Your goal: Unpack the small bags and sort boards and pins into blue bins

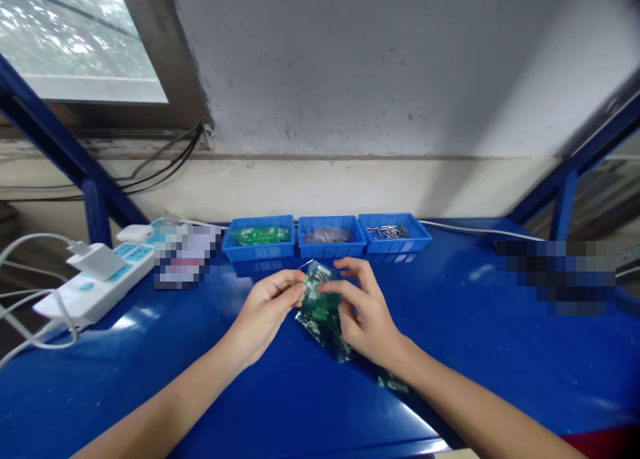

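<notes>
Both of my hands meet over the middle of a blue table [475, 352]. My left hand [265, 312] is closed in a pinch on the top edge of a small clear plastic bag of green parts [320, 309]. My right hand [363, 315] grips the same bag from its right side, thumb and fingers closed on it. A few green parts [393, 382] lie on the table under my right wrist.
Three small blue trays stand in a row at the back: one with green parts [259, 239], one with brownish parts [330, 237], one with metal pins [394, 234]. A white power strip [95, 279] with a plugged-in charger and cables lies at the left. Blue frame posts rise on both sides.
</notes>
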Tool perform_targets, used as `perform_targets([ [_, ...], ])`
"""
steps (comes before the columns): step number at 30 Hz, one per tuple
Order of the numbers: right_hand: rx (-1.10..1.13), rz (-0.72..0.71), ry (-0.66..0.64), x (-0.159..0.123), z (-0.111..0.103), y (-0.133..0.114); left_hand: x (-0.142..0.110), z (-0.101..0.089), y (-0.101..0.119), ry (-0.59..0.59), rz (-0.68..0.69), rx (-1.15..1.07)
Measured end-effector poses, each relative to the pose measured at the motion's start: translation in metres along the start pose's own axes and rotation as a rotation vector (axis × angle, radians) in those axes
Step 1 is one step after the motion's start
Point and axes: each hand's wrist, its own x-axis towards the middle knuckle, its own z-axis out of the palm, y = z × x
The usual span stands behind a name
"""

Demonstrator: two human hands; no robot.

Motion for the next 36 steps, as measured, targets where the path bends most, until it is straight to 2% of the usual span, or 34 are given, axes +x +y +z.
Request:
perform_targets([
  [3, 0.107, 0.21, -0.014, 0.005, -0.002, -0.005, -0.003, -0.002, -0.001, 0.015, 0.316, 0.374],
  [5, 0.289, 0.341, -0.105, 0.007, -0.002, -0.01, -0.007, -0.002, 0.001, -0.057, 0.565, 0.63],
  [7, 0.429, 0.412, -0.175, 0.007, -0.001, -0.013, -0.01, 0.0, 0.003, -0.135, 0.708, 0.788],
  [9, 0.396, 0.385, -0.163, 0.006, 0.002, -0.014, -0.011, 0.002, 0.005, -0.172, 0.654, 0.816],
  [11, 0.255, 0.261, -0.112, 0.004, 0.004, -0.012, -0.01, 0.004, 0.007, -0.185, 0.428, 0.69],
  [13, 0.124, 0.086, -0.079, 0.002, 0.004, -0.008, -0.007, 0.005, 0.008, -0.173, 0.166, 0.421],
  [15, 0.023, -0.06, -0.097, 0.001, 0.004, -0.004, -0.005, 0.005, 0.008, -0.121, 0.005, 0.177],
  [16, -0.021, -0.108, -0.121, 0.001, 0.004, -0.003, -0.004, 0.004, 0.008, -0.098, -0.02, 0.125],
  [18, -0.067, -0.139, -0.165, 0.002, 0.003, -0.003, 0.0, 0.002, 0.014, -0.049, 0.013, 0.17],
  [20, -0.055, -0.101, -0.155, 0.003, 0.001, -0.003, 0.007, -0.005, 0.028, 0.064, 0.151, 0.316],
  [23, -0.051, -0.011, -0.057, 0.007, -0.006, 0.0, 0.022, -0.023, 0.059, 0.431, 0.501, 0.566],
  [24, -0.068, 0.009, -0.03, 0.009, -0.01, 0.003, 0.027, -0.029, 0.068, 0.523, 0.592, 0.678],
  [25, -0.09, 0.026, -0.019, 0.01, -0.014, 0.006, 0.032, -0.033, 0.075, 0.551, 0.645, 0.809],
  [27, -0.13, 0.053, -0.034, 0.013, -0.021, 0.012, 0.037, -0.036, 0.077, 0.497, 0.688, 1.065],
  [29, -0.162, 0.081, -0.072, 0.016, -0.027, 0.018, 0.035, -0.03, 0.062, 0.404, 0.718, 1.213],
  [30, -0.177, 0.093, -0.086, 0.017, -0.028, 0.02, 0.031, -0.024, 0.05, 0.336, 0.721, 1.234],
  [33, -0.231, 0.094, -0.088, 0.017, -0.027, 0.024, 0.017, -0.003, 0.013, 0.0, 0.607, 1.221],
  [36, -0.258, 0.073, -0.094, 0.016, -0.025, 0.026, 0.002, 0.011, -0.008, -0.192, 0.528, 1.197],
])
